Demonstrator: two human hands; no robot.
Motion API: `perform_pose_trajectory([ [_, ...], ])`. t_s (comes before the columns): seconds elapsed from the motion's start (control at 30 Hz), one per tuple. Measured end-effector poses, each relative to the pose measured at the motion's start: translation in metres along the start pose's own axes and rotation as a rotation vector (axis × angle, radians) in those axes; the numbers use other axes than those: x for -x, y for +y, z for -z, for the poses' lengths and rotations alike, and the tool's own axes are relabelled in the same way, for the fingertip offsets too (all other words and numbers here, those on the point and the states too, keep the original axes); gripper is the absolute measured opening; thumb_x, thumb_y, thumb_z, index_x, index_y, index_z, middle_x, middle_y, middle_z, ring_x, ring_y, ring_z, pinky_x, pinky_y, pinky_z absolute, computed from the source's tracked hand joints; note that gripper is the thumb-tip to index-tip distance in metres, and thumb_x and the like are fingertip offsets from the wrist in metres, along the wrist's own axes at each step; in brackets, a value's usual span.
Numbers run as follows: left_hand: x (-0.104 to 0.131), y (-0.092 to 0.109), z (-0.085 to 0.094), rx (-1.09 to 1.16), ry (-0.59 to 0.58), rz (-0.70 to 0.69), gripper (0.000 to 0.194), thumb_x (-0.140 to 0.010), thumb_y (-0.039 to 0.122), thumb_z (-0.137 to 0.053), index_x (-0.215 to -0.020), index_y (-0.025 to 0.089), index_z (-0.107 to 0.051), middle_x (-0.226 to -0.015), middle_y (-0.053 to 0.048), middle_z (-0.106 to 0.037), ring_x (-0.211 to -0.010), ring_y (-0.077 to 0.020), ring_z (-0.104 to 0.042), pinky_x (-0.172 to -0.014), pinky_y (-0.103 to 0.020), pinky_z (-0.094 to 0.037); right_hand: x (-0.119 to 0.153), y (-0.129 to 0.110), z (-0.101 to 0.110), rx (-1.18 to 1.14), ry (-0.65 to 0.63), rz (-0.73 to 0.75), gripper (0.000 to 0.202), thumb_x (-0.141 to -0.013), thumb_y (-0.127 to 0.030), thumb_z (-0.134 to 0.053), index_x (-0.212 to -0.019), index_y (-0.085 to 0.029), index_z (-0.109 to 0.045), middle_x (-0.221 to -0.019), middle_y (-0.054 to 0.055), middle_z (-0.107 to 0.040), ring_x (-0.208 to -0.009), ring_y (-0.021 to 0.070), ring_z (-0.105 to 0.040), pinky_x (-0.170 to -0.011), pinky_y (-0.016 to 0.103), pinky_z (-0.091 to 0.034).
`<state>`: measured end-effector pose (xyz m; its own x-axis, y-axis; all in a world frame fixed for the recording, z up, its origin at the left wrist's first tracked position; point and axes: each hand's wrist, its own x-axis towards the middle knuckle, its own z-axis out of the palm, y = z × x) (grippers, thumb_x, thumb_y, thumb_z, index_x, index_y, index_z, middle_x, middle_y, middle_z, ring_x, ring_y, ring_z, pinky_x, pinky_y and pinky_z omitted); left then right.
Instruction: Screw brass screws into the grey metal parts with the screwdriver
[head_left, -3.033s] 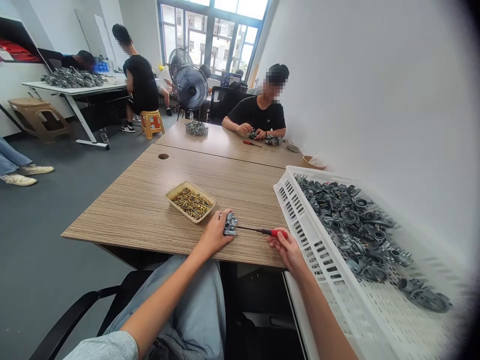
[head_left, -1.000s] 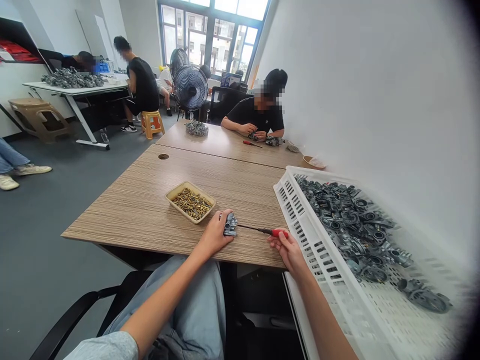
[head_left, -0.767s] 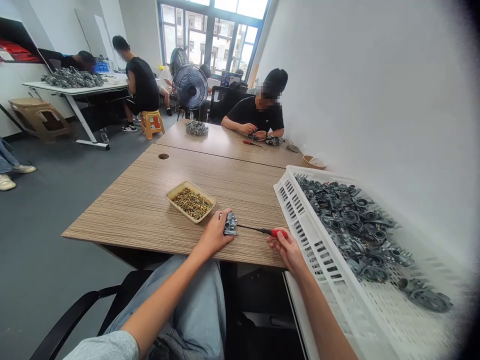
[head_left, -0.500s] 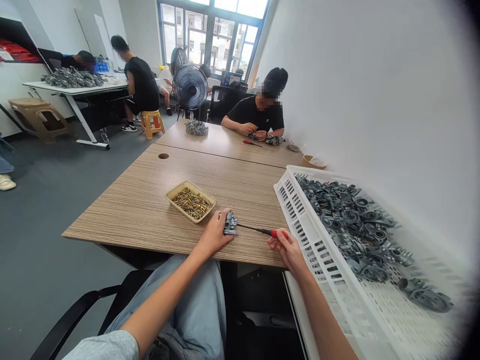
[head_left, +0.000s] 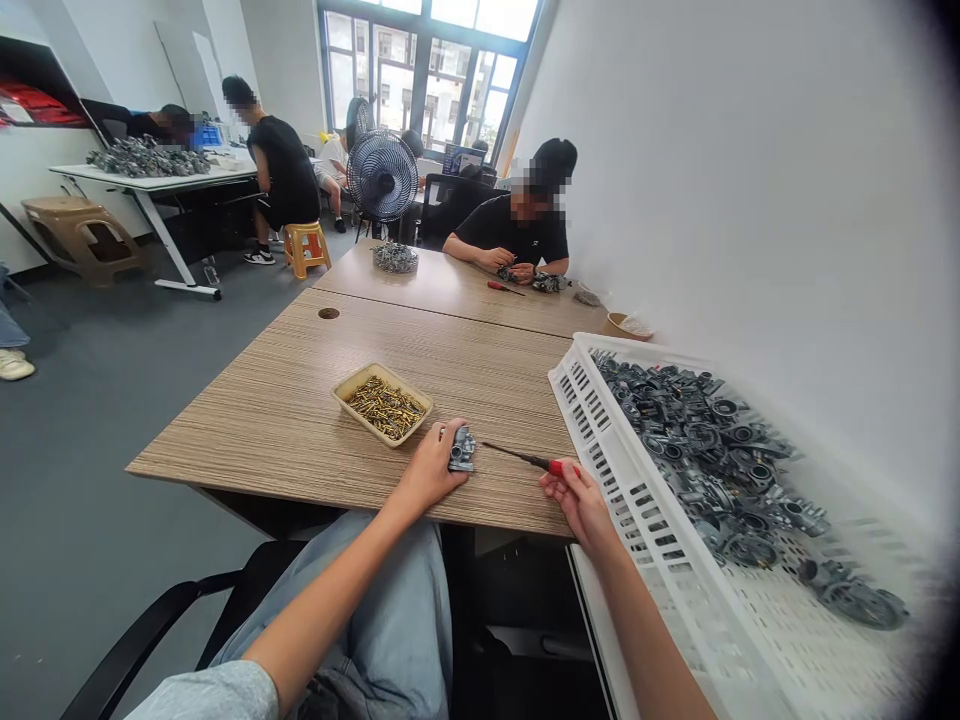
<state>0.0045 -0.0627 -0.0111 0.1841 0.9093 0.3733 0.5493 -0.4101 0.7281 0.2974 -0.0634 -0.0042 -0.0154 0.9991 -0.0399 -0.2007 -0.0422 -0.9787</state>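
Note:
My left hand [head_left: 433, 468] is closed around a small grey metal carburetor body [head_left: 462, 450], pressed down near the front edge of the wooden table [head_left: 300, 400]. In my right hand [head_left: 577, 498] is a screwdriver [head_left: 540, 462] with a red and black handle and a dark shaft. Its tip points left at the carburetor, with a small gap between them. Just beyond my left hand stands a beige tray [head_left: 352, 410] filled with brass-coloured screw-like parts [head_left: 386, 405].
On the right, a white slatted crate [head_left: 622, 480] holds many grey carburetor bodies [head_left: 697, 430]. Across the table a co-worker [head_left: 525, 225] handles parts beside another red screwdriver [head_left: 504, 287]. A pile of metal parts [head_left: 395, 257] sits at the far left; a fan [head_left: 382, 175] stands behind.
The screwdriver has drawn back slightly to the right, so its tip has come away from the carburetor. My left hand keeps its hold in nearly the same place.

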Motion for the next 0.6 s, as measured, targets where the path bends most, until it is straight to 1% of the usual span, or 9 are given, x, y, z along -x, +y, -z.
perform_pose_trajectory([
  [0.07,0.0002,-0.0007,-0.0003,0.006,0.005,-0.001,0.084,-0.071,0.011,-0.071,-0.148,0.026,-0.040,-0.134,-0.010,-0.053,-0.126,-0.0279,-0.056,-0.111,-0.043,-0.048,0.0019,-0.0003,-0.0020,0.091,-0.061,0.008,0.038,-0.084,-0.060,-0.080,-0.089,-0.022,-0.073,-0.078,0.006,-0.075,-0.067,0.0181,-0.064,-0.064,0.030,-0.053],
  [0.13,0.0004,-0.0007,-0.0003,0.007,0.009,0.003,0.085,-0.071,0.011,-0.071,-0.148,0.026,-0.040,-0.134,-0.010,-0.053,-0.126,-0.0279,-0.056,-0.110,-0.043,-0.048,0.0032,-0.0005,-0.0036,0.141,-0.094,0.017,0.037,-0.087,-0.059,-0.078,-0.089,-0.022,-0.073,-0.078,0.006,-0.075,-0.066,0.0181,-0.064,-0.066,0.031,-0.053],
  [0.2,0.0004,0.0002,0.0001,0.004,0.003,0.010,0.084,-0.072,0.012,-0.071,-0.149,0.026,-0.040,-0.133,-0.010,-0.053,-0.125,-0.0279,-0.057,-0.110,-0.043,-0.048,0.0031,-0.0005,-0.0036,0.131,-0.084,0.014,0.038,-0.086,-0.059,-0.079,-0.089,-0.022,-0.072,-0.078,0.006,-0.075,-0.067,0.0185,-0.065,-0.066,0.031,-0.053],
  [0.37,0.0002,0.0032,0.0015,-0.002,-0.008,0.010,0.083,-0.073,0.012,-0.070,-0.149,0.025,-0.039,-0.134,-0.011,-0.053,-0.124,-0.0278,-0.056,-0.111,-0.043,-0.047,0.0001,-0.0001,0.0003,0.022,0.006,-0.001,0.042,-0.077,-0.063,-0.084,-0.089,-0.024,-0.073,-0.077,0.005,-0.075,-0.071,0.0200,-0.068,-0.063,0.030,-0.054],
  [0.43,0.0002,0.0033,0.0015,-0.005,-0.007,0.008,0.084,-0.072,0.012,-0.070,-0.149,0.024,-0.039,-0.134,-0.011,-0.053,-0.124,-0.0278,-0.056,-0.111,-0.043,-0.047,0.0000,0.0000,0.0004,0.042,-0.009,0.001,0.041,-0.078,-0.062,-0.084,-0.088,-0.024,-0.072,-0.078,0.005,-0.075,-0.070,0.0198,-0.067,-0.064,0.031,-0.054],
  [0.53,0.0003,0.0025,0.0011,-0.009,-0.008,0.014,0.084,-0.072,0.012,-0.070,-0.149,0.024,-0.039,-0.132,-0.011,-0.053,-0.123,-0.0279,-0.056,-0.110,-0.043,-0.048,0.0009,0.0006,-0.0012,0.111,-0.066,0.007,0.038,-0.084,-0.060,-0.080,-0.087,-0.023,-0.072,-0.078,0.006,-0.075,-0.067,0.0184,-0.065,-0.065,0.031,-0.054],
  [0.6,0.0004,0.0018,0.0008,-0.009,-0.009,0.017,0.084,-0.072,0.011,-0.070,-0.149,0.025,-0.038,-0.132,-0.010,-0.053,-0.123,-0.0279,-0.056,-0.111,-0.043,-0.048,0.0009,0.0015,-0.0015,0.113,-0.075,0.009,0.038,-0.084,-0.060,-0.080,-0.088,-0.022,-0.073,-0.078,0.005,-0.075,-0.067,0.0179,-0.065,-0.065,0.030,-0.054],
])
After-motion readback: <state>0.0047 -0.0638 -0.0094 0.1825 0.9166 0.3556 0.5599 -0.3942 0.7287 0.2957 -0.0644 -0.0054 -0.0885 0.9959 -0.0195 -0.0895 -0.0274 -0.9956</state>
